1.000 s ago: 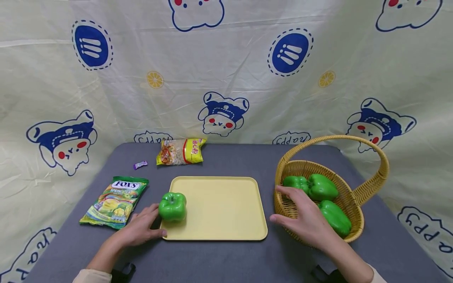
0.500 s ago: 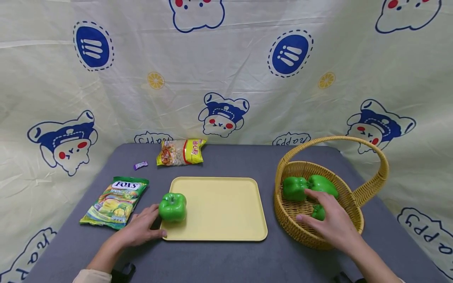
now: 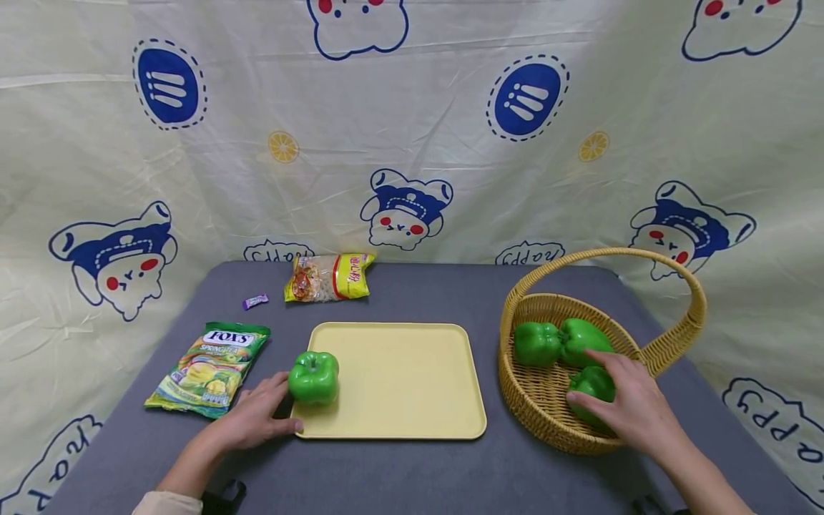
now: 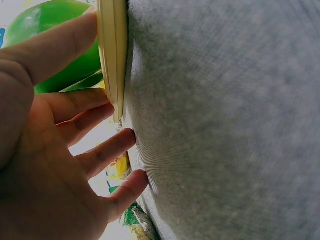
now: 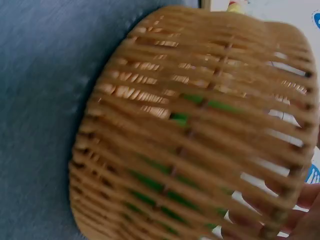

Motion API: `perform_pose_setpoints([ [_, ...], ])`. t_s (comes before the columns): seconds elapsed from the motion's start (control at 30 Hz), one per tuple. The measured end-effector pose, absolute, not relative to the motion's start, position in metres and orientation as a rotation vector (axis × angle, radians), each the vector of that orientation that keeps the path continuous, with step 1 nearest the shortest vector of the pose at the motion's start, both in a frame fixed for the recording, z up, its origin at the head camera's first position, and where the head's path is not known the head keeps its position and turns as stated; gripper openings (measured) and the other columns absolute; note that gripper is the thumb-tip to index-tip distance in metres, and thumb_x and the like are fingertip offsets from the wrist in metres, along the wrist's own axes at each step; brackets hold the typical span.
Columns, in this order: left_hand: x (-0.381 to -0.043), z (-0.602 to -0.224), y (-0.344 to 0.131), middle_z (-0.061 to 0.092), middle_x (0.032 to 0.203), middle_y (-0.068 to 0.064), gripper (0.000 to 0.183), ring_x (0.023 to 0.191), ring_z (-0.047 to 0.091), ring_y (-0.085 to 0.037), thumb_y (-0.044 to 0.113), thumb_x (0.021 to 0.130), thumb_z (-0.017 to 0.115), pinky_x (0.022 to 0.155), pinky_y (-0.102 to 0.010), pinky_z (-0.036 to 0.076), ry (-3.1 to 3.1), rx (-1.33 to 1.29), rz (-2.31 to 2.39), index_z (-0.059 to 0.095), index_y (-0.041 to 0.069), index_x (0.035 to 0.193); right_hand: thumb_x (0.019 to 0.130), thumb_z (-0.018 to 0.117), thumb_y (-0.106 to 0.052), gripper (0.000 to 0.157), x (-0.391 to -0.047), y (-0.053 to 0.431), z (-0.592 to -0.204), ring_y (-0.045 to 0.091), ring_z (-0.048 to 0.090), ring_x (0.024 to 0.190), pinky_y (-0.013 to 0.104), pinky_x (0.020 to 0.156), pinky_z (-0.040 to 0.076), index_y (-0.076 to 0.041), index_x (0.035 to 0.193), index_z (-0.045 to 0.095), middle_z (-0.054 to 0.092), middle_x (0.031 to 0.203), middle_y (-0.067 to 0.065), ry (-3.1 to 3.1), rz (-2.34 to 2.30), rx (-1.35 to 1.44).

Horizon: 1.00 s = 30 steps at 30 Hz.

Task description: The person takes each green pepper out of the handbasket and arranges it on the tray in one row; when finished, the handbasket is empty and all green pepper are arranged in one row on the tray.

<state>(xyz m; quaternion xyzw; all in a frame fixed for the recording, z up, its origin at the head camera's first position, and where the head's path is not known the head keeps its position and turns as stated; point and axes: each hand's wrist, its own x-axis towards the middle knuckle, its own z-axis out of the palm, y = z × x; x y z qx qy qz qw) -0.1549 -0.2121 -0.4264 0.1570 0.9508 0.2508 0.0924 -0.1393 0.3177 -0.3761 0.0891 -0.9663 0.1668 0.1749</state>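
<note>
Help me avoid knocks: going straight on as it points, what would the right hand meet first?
Probably the nearest green pepper in the basket: the right hand is spread around it, though depth leaves contact unclear.

Left hand [image 3: 260,411]: bare. My left wrist feed shows a creased palm [image 4: 45,170], a thumb [image 4: 55,50] and four slim, tapering fingers [image 4: 107,150]. Left sleeve [image 3: 169,503]: pale cream, plain, its edge ending well short of the wrist, leaving part of the forearm [image 3: 193,461] uncovered. Beside it I note a black fitting [image 3: 219,503] with a curved, hook-like outline; material unclear to me. Right hand [image 3: 627,397]: bare; right forearm [image 3: 702,476] uncovered to the picture's edge. A second black fitting [image 3: 649,506] shows below, mostly cropped, so I log only its colour.
</note>
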Motion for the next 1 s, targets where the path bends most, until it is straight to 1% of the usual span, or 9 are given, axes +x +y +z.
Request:
perform_pose_setpoints([
  [0.13,-0.155,-0.426,-0.212,0.046,0.138,-0.019,0.074,0.127,0.042,-0.042,0.042,0.076,0.074,0.090,-0.063,0.033,2.827,0.471,0.739,0.049,0.002,0.134,0.069,0.080,-0.044,0.077,-0.141,0.325,-0.378,0.040,0.049,0.100,0.053,0.074,0.040,0.001,0.125,0.053,0.056,0.115,0.027,-2.785,0.420,0.232],
  [0.37,-0.154,-0.426,-0.212,0.045,0.138,-0.020,0.075,0.128,0.041,-0.043,0.041,0.076,0.075,0.090,-0.063,0.032,2.826,0.465,0.740,0.048,0.001,0.134,0.072,0.075,-0.052,0.083,-0.144,0.331,-0.379,0.046,0.048,0.103,0.057,0.077,0.040,0.006,0.127,0.050,0.052,0.119,0.033,-2.932,0.373,0.184],
  [0.5,-0.154,-0.426,-0.212,0.045,0.138,-0.020,0.075,0.128,0.042,-0.043,0.041,0.076,0.075,0.090,-0.063,0.032,2.829,0.472,0.742,0.048,0.001,0.134,0.073,0.073,-0.055,0.087,-0.147,0.335,-0.381,0.047,0.048,0.103,0.055,0.075,0.040,0.008,0.127,0.049,0.052,0.118,0.034,-2.971,0.340,0.167],
  [0.73,-0.153,-0.425,-0.212,0.045,0.138,-0.020,0.074,0.127,0.042,-0.043,0.040,0.077,0.075,0.090,-0.063,0.032,2.826,0.474,0.746,0.048,0.001,0.134,0.072,0.071,-0.058,0.090,-0.150,0.338,-0.383,0.043,0.050,0.098,0.047,0.068,0.041,0.009,0.127,0.049,0.052,0.117,0.033,-3.011,0.329,0.138],
  [1.0,-0.153,-0.425,-0.212,0.045,0.139,-0.019,0.075,0.128,0.041,-0.043,0.041,0.077,0.074,0.090,-0.063,0.032,2.824,0.472,0.743,0.048,0.001,0.134,0.071,0.070,-0.062,0.094,-0.152,0.340,-0.384,0.045,0.050,0.099,0.048,0.069,0.041,0.009,0.128,0.048,0.050,0.119,0.036,-3.053,0.326,0.114],
])
